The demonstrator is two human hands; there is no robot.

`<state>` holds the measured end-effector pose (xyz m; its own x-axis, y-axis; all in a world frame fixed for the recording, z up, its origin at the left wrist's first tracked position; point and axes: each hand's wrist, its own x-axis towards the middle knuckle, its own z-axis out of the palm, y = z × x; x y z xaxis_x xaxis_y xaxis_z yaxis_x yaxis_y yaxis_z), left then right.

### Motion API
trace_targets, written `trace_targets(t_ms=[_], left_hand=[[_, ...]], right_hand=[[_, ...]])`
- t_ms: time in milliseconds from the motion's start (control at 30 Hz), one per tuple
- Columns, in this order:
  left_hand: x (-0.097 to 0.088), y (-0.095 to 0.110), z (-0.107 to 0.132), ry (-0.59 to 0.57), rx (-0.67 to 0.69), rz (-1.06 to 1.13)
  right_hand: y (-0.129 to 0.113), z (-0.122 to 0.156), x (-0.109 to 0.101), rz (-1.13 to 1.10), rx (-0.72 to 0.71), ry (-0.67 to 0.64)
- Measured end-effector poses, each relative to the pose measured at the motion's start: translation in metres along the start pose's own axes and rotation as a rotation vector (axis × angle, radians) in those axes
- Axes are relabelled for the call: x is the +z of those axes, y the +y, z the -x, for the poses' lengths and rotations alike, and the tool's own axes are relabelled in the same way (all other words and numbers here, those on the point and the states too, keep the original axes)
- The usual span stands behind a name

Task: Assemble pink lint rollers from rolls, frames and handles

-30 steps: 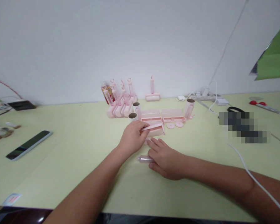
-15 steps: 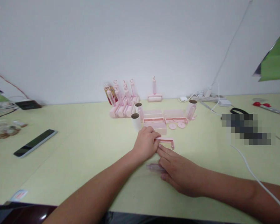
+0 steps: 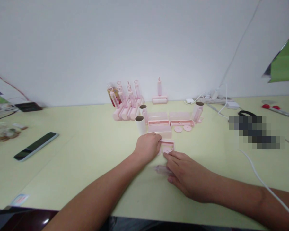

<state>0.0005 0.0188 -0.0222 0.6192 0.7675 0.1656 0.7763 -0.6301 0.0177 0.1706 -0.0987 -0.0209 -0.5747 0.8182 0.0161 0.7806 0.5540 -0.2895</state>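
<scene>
My left hand (image 3: 148, 146) is closed around the left end of a pink lint-roller frame (image 3: 167, 141), and its fingers cover that end. A pink round disc (image 3: 167, 149) lies by the frame, at the fingertips of my right hand (image 3: 186, 175). Part of another disc (image 3: 159, 152) shows beside my left fingers. Under the bent fingers of my right hand is a translucent pinkish handle (image 3: 162, 170), its free end pointing left. Just beyond my left hand lies a pale pink cover (image 3: 160, 131).
Open pink cases (image 3: 181, 123) and two white paper tubes (image 3: 140, 125) stand behind my hands. Several assembled lint rollers (image 3: 126, 110) line up by the wall. A phone (image 3: 37, 146) lies left; a white cable (image 3: 255, 170) runs across the right side.
The pink frame and my left hand have shifted slightly left. A disc now shows at my right fingertips, and part of another beside my left fingers. The handle has moved a little right with my right hand.
</scene>
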Motion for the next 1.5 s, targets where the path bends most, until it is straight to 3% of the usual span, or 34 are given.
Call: trace_targets(t_ms=[133,267,433,833,1000,1167,1233,1400,1500], left_hand=[[-0.007,-0.004,0.001,-0.001,-0.01,0.097],[-0.022,-0.012,0.006,-0.075,0.094,0.162],[-0.033,-0.016,0.011,-0.175,0.198,0.095],[-0.027,-0.017,0.006,-0.145,0.184,-0.024],[-0.025,-0.017,0.005,-0.105,0.159,-0.015],[-0.03,-0.018,0.006,-0.022,0.148,0.279],[-0.035,-0.017,0.008,-0.057,0.181,0.448],[-0.052,-0.002,0.018,-0.221,0.422,0.747],[-0.055,0.009,0.021,-0.207,0.428,0.753]], right_hand=[[0.004,-0.004,0.002,-0.002,0.006,-0.011],[0.007,-0.005,0.003,-0.017,0.024,0.008],[0.01,-0.006,0.005,0.01,0.04,0.016],[0.015,-0.007,0.012,0.003,0.007,0.078],[0.013,-0.005,0.01,-0.046,-0.022,0.177],[0.009,-0.004,0.003,-0.257,-0.062,0.324],[0.01,-0.002,0.002,-0.371,-0.038,0.433],[0.015,0.001,0.005,-0.756,0.079,0.712],[0.017,0.0,0.009,-1.093,0.135,0.72]])
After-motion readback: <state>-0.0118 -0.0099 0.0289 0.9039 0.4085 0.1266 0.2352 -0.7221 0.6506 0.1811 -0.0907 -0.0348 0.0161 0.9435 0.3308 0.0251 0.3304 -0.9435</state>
